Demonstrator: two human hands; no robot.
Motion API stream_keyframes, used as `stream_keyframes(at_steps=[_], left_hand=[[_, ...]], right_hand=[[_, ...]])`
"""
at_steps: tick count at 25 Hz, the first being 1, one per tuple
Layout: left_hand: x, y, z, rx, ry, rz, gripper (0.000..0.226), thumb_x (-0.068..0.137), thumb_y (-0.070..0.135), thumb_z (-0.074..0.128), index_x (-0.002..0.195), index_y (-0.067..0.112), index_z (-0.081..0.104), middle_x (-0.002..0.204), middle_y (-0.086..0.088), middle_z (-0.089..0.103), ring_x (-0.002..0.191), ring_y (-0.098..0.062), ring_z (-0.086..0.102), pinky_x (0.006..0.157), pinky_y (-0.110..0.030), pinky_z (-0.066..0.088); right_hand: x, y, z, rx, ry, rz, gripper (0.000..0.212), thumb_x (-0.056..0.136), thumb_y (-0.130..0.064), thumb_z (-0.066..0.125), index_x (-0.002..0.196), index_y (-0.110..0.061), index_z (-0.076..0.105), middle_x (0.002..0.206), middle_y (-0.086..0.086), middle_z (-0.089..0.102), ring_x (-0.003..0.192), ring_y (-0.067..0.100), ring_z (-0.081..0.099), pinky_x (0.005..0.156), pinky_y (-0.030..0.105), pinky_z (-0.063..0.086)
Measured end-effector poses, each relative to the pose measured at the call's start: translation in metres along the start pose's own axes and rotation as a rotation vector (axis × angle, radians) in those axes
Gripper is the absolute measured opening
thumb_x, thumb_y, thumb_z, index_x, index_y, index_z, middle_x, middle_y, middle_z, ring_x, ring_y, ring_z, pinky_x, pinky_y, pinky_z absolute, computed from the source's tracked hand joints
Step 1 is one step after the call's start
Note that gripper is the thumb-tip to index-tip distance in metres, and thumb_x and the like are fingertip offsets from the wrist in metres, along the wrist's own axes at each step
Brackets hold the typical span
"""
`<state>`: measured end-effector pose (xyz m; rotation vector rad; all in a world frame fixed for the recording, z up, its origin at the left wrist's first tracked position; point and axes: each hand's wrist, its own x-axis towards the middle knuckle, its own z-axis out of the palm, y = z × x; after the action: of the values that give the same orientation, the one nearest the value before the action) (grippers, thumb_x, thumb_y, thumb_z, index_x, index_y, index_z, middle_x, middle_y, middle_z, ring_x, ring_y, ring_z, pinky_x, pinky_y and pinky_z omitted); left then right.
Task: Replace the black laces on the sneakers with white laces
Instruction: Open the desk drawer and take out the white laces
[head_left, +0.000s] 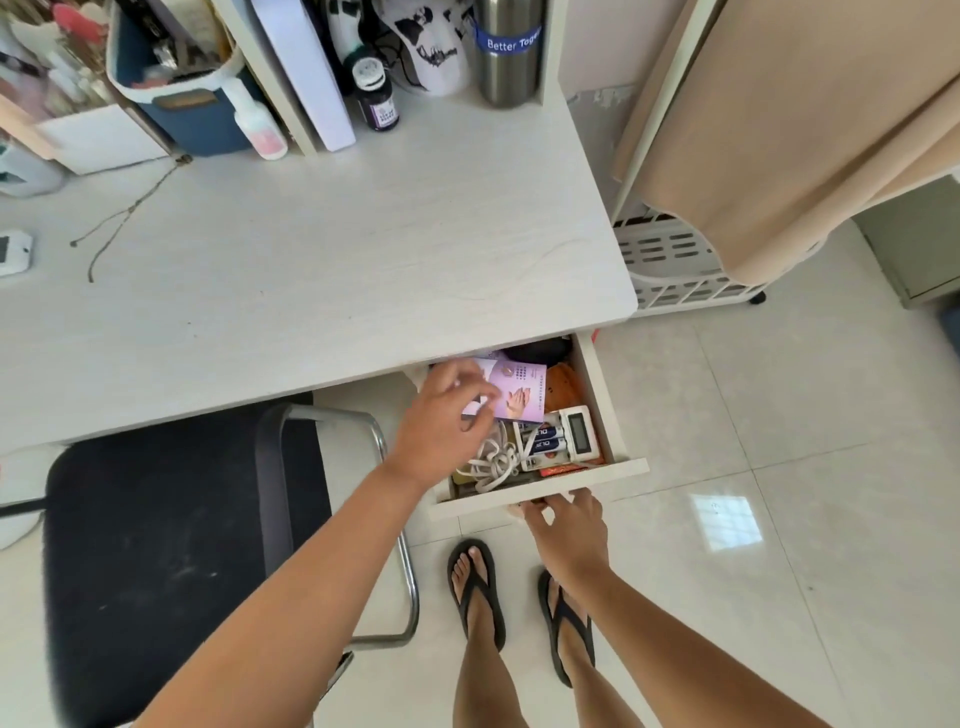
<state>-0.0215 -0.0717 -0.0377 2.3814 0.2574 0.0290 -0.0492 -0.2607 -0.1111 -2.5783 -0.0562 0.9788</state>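
A drawer (540, 501) under the white worktop (322, 260) is seen pulled out. The left hand (441, 431) is reached into it, fingers loosely spread over a purple packet (522, 392), nothing grasped. A bundle of white laces (493, 465) is seen in the drawer just below that hand, beside batteries (545, 441) and a calculator (579, 431). The drawer's front edge is gripped from beneath by the right hand (566, 525). A black chair (171, 545) is placed to the left
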Motion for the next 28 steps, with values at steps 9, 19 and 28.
stream_keyframes(at_steps=[9,19,28], left_hand=[[-0.012,0.024,0.058,-0.027,-0.473,-0.746,0.03,0.081,0.025,0.07,0.106,0.011,0.061,0.102,-0.002,0.064,0.088,-0.015,0.058,0.068,-0.023,0.041],[-0.005,0.028,-0.023,-1.538,-0.023,-0.841,0.012,0.085,0.015,0.056,0.089,0.005,0.051,0.101,-0.023,0.062,0.095,-0.036,0.059,0.09,-0.056,0.049],[-0.025,0.043,-0.08,-1.326,0.09,-0.937,0.015,0.098,0.018,0.047,0.103,0.006,0.053,0.08,-0.013,0.062,0.051,-0.016,0.055,0.049,-0.028,0.053]], right_hand=[[-0.001,0.0,-0.005,0.134,-0.117,-0.014,0.036,0.094,-0.042,0.047,0.122,-0.023,0.059,0.12,-0.003,0.06,0.113,0.017,0.053,0.097,0.035,0.045],[0.002,-0.029,-0.018,0.377,-0.228,0.149,0.02,0.09,-0.024,0.052,0.103,-0.009,0.057,0.112,0.012,0.055,0.09,0.018,0.054,0.073,0.026,0.047],[0.045,-0.1,-0.067,0.574,-0.271,0.205,0.019,0.093,-0.004,0.038,0.101,-0.014,0.052,0.078,0.004,0.048,0.064,0.015,0.046,0.052,0.022,0.035]])
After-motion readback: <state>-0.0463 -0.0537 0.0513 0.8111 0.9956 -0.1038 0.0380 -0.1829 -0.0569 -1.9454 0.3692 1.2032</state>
